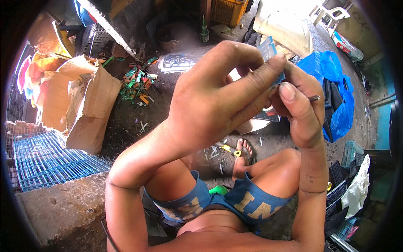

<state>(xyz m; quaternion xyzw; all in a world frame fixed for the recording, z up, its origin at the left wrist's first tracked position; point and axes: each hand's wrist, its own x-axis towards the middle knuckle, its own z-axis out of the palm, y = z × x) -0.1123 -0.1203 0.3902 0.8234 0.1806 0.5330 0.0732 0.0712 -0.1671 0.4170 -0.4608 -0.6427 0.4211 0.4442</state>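
Littered floor (pixel 161 101) below; up close, the left hand (pixel 210 92) has fingers clamped on a blue piece (pixel 268 48), probably light, stiff, best gripped by its edges; the right hand (pixel 305 109) pinches a dark rod (pixel 314 98).

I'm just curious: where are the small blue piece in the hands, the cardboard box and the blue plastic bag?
Small blue piece (pixel 267 48): head view, on its exposed upper end.
Cardboard box (pixel 97 108): head view, on its right-hand wall.
Blue plastic bag (pixel 344 112): head view, on its lower right part.
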